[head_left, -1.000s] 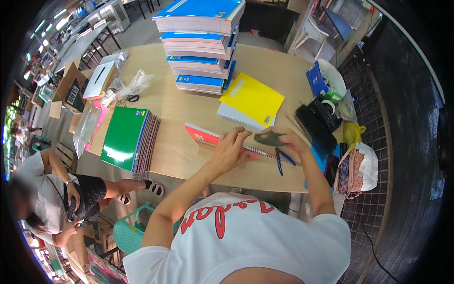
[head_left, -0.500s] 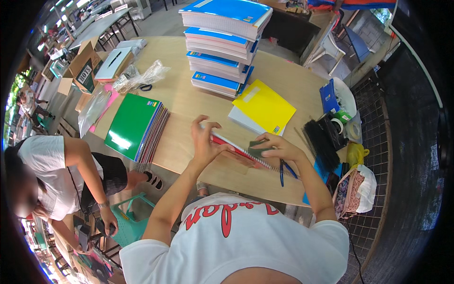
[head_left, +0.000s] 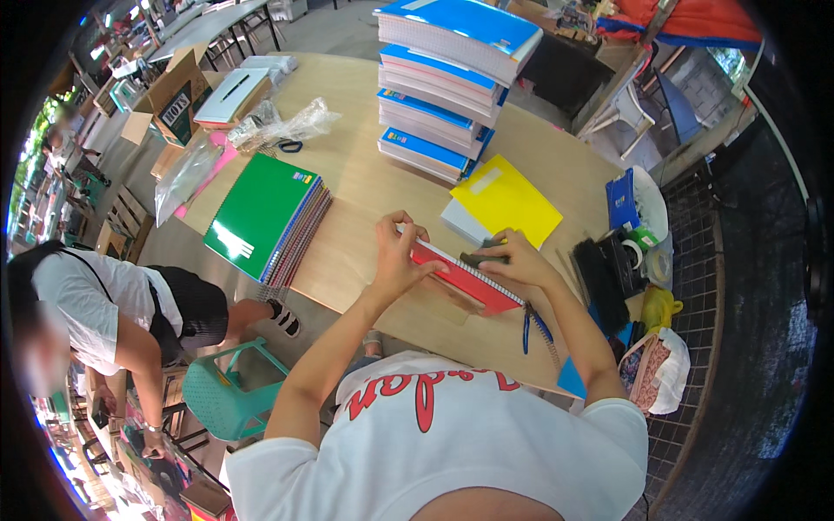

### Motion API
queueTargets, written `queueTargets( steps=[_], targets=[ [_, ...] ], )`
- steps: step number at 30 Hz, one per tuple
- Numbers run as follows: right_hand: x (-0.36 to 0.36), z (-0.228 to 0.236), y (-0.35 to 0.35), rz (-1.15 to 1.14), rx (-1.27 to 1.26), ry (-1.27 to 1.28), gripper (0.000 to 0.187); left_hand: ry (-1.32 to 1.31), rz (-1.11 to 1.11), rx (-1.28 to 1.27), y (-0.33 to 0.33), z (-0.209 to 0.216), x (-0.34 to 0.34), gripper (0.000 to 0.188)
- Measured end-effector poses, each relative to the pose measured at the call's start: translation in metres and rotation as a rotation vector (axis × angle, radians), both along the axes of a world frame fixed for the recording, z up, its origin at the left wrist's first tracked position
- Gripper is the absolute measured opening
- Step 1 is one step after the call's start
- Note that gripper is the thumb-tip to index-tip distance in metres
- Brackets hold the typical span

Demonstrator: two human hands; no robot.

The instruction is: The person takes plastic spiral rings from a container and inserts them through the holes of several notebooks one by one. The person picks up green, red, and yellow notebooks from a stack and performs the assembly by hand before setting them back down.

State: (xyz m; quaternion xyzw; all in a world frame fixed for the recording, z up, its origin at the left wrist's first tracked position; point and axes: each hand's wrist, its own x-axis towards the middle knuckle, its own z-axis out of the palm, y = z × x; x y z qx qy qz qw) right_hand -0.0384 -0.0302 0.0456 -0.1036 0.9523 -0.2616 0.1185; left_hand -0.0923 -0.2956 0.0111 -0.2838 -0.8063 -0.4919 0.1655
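A notebook with a red cover [head_left: 482, 293] stands on its edge at the near side of the table, its punched white edge upward. My left hand [head_left: 398, 259] grips its left end between thumb and fingers. My right hand [head_left: 519, 260] is closed on a small dark green pad [head_left: 473, 260], held against the upper edge. A spiral coil [head_left: 546, 334] sticks out past the notebook's right end. Blue-handled pliers [head_left: 526, 333] lie beside that end. Beyond my right hand lies a yellow cover [head_left: 512, 200] over white sheets.
Blue-covered notebooks [head_left: 452, 82] rise in a tall stack at the back. Green spiral notebooks [head_left: 263, 213] are stacked on the left, near scissors [head_left: 290, 146] and plastic wrap. Black coils [head_left: 599, 273] and a pouch [head_left: 645, 373] line the right edge. A co-worker [head_left: 130, 304] bends beside a green stool [head_left: 221, 395].
The notebook has tilted so that more of its red cover shows. My right hand still has the pad at its edge. The co-worker has bent lower, and the whole view has shifted.
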Motion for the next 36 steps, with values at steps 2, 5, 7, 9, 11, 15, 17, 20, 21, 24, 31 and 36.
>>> queueTargets(
  steps=[2, 5, 7, 9, 11, 15, 17, 20, 21, 24, 31, 36],
  targets=[
    [0.001, 0.006, -0.005, 0.034, -0.524, -0.187, 0.042, 0.040, 0.000, -0.009, -0.004, 0.000, 0.000, 0.062],
    [-0.005, -0.005, -0.009, 0.252, -0.370, 0.029, 0.052, 0.044, -0.024, -0.018, -0.004, -0.001, 0.000, 0.062],
    [-0.014, -0.021, 0.001, -0.246, -0.775, -0.299, 0.057, 0.032, -0.046, -0.017, -0.004, -0.001, -0.007, 0.062],
    [-0.011, -0.002, -0.018, -0.141, -1.419, -0.439, 0.054, 0.051, -0.051, -0.042, -0.009, -0.007, -0.007, 0.065],
    [-0.018, 0.008, -0.030, 0.166, 0.027, 0.099, 0.050, 0.046, -0.048, -0.031, -0.008, -0.002, -0.008, 0.069],
    [-0.026, -0.004, -0.028, -0.018, -1.115, -0.347, 0.044, -0.069, -0.084, 0.063, -0.011, -0.007, -0.007, 0.079],
    [-0.033, -0.001, -0.030, 0.204, -0.550, -0.066, 0.045, -0.026, -0.089, 0.062, -0.010, -0.009, -0.011, 0.080],
    [-0.034, 0.029, -0.047, -0.111, -1.273, -0.424, 0.041, 0.026, -0.099, 0.071, -0.017, -0.013, -0.015, 0.082],
    [-0.034, 0.029, -0.047, -0.117, -1.271, -0.417, 0.041, 0.027, -0.126, 0.092, -0.014, -0.013, -0.013, 0.084],
    [-0.045, 0.019, -0.045, 0.127, -0.008, 0.119, 0.046, -0.002, -0.123, 0.080, -0.012, -0.009, -0.013, 0.087],
    [-0.053, 0.004, -0.052, 0.035, -0.081, 0.017, 0.048, -0.043, -0.147, 0.169, -0.024, -0.015, -0.019, 0.075],
    [-0.059, 0.007, -0.067, 0.164, -0.201, -0.011, 0.048, -0.599, -0.499, 0.458, -0.059, -0.043, -0.053, 0.040]
  ],
)
